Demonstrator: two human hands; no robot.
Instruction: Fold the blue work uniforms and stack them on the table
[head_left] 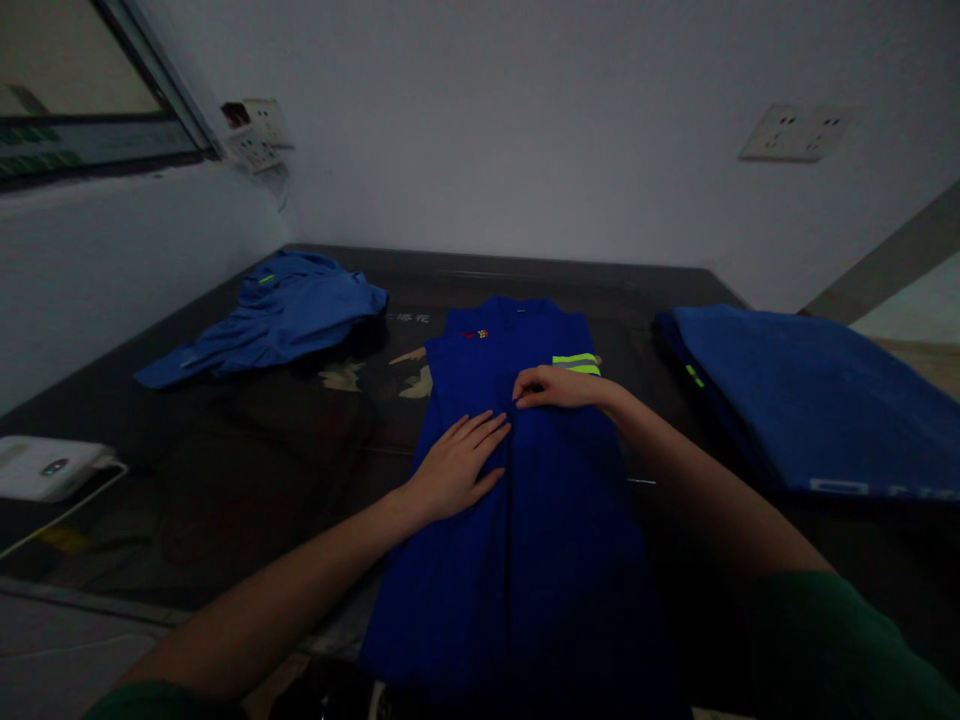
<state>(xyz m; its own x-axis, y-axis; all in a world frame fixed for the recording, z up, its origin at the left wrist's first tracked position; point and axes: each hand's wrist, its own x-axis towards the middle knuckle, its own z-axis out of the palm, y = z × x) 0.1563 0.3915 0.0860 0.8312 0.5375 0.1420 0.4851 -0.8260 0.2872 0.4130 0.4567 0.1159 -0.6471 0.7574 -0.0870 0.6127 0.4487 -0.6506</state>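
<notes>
A blue work jacket lies front up on the dark table, its collar at the far end and its lower part reaching the near edge. A yellow-green and grey reflective band crosses a folded part on its right side, and a small red and yellow mark sits on its chest. My left hand rests flat on the jacket, fingers stretched toward the middle seam. Close beyond those fingertips, my right hand pinches the cloth at the front seam. Whatever lies between its fingertips is too dark to see in detail.
On the table, a crumpled blue garment lies at the far left and a folded stack of blue cloth at the right. A white device with a cable sits at the left edge. Walls with sockets stand behind.
</notes>
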